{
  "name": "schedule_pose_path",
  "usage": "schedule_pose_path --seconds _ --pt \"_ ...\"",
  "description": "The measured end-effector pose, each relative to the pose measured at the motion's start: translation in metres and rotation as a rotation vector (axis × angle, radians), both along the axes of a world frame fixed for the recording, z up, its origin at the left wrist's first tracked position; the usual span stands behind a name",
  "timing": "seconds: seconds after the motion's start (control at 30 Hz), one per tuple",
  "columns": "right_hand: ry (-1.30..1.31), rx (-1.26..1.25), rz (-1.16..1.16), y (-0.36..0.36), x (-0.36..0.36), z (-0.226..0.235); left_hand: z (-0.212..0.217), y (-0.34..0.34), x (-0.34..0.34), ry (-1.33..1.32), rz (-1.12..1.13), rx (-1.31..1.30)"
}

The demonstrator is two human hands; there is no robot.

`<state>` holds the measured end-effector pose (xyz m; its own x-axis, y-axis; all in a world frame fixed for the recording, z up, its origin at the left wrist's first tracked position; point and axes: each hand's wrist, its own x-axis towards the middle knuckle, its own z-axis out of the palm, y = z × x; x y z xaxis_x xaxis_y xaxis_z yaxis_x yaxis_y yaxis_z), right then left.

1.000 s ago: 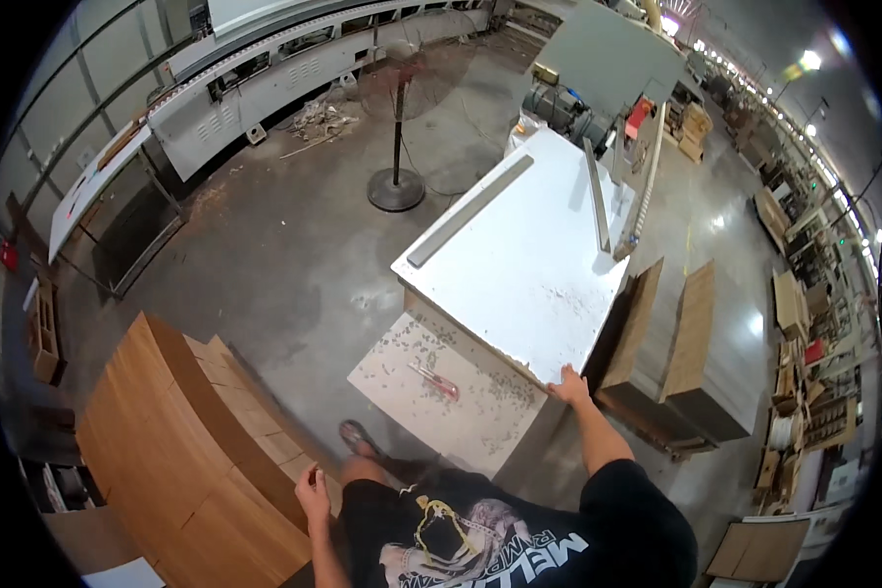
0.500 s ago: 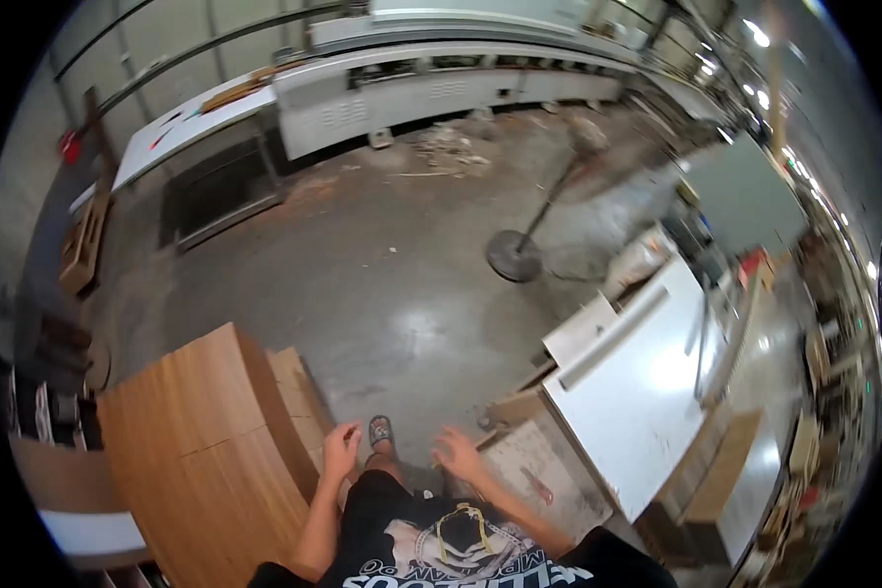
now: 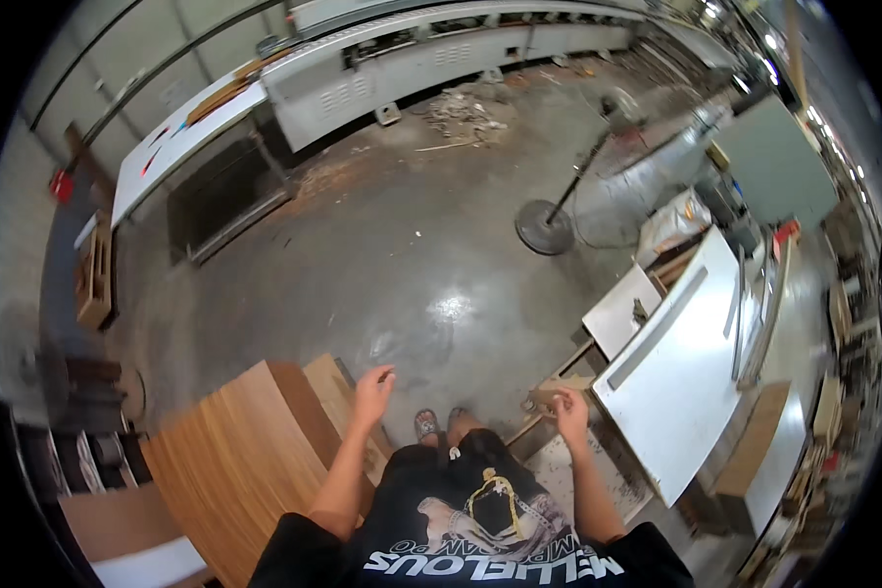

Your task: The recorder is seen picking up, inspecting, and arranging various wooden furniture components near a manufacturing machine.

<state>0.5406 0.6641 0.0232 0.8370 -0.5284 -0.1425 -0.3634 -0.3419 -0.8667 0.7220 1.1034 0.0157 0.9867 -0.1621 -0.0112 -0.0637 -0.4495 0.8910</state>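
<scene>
Grey concrete floor (image 3: 402, 265) is seen from above, littered with wood scraps near the long pale machine (image 3: 431, 59) at the top. A white table (image 3: 691, 382) with a raised guide rail is shown at the right. A stack of wood-grain panels (image 3: 240, 461) is shown at the lower left, beside the person's legs, its top sheet level. A fan stand with a round base (image 3: 546, 225) is set on the floor well apart from both.

The left hand (image 3: 372, 390) is held just above the near corner of the stack, fingers loosely spread and curved downward, nothing grasped; whether the panel edge is touched cannot be told. The right hand (image 3: 568, 410) is raised near the table's low corner, fingers curled inward, apparently empty.

A slip is judged possible: with only one hand near the stack, a lifted top panel could tilt and slide off, or its corner could strike the feet (image 3: 439, 423) standing close by. The left arm is extended forward, the right bent at the elbow
</scene>
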Motion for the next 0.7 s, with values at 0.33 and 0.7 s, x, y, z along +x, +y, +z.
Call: schedule_pose_path --seconds 0.33,0.7 --pt "-0.053 -0.053 -0.36 -0.017 -0.005 -0.032 0.004 -0.189 0.058 0.091 -0.482 0.007" --pt "-0.218 -0.031 -0.531 -0.164 0.107 0.003 -0.055 -0.287 0.191 0.243 -0.709 0.23"
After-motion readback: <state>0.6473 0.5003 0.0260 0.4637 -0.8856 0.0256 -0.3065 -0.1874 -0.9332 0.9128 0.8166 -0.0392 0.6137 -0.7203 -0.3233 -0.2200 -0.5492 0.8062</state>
